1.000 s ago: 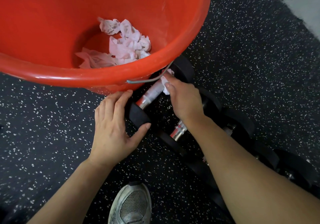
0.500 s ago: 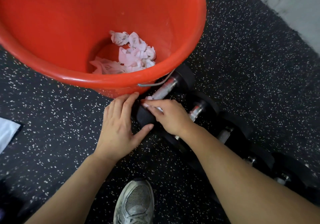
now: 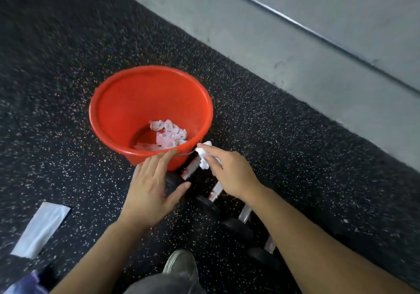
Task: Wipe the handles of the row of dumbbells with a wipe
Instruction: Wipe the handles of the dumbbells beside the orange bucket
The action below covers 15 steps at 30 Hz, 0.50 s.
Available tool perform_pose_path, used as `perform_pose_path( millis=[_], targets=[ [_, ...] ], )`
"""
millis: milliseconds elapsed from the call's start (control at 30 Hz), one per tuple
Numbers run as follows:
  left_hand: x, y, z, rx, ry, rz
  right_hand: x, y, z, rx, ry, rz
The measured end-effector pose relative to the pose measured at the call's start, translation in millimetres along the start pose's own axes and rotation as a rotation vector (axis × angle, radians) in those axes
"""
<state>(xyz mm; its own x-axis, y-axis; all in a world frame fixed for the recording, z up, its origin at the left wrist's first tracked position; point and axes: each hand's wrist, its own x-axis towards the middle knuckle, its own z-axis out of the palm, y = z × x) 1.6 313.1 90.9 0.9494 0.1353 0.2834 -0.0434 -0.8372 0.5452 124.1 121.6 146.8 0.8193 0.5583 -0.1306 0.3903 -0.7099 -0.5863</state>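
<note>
A black rubber floor flecked with white (image 3: 68,71) is filling most of the view, meeting a band of bare grey concrete (image 3: 284,43) along its far edge, where a thin dark line is running diagonally. A round orange plastic bucket (image 3: 127,102) is standing on the floor, holding crumpled white used wipes (image 3: 169,133) at its bottom. The right hand (image 3: 229,172) is hovering just beside the bucket's near rim, its fingers pinched on a crumpled white wipe (image 3: 203,156). The left hand (image 3: 151,189) is lying with fingers spread over the black end of the first dumbbell. The row of black dumbbells with silver handles (image 3: 216,191) is running from the bucket toward the near right. A white flat packet (image 3: 42,227) is lying near the left edge of the floor, and a grey shoe (image 3: 180,264) is showing at the bottom.
</note>
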Motion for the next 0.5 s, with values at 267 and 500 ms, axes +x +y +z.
perform_pose_path(
  millis=[267, 500],
  targets=[
    [13, 57, -110, 0.055, 0.156, 0.103, -55, -100, -72, -0.128, 0.116, -0.055],
    [5, 75, -173, 0.128, 0.199, 0.131, -87, -148, -86, -0.163, 0.263, -0.132]
  ],
)
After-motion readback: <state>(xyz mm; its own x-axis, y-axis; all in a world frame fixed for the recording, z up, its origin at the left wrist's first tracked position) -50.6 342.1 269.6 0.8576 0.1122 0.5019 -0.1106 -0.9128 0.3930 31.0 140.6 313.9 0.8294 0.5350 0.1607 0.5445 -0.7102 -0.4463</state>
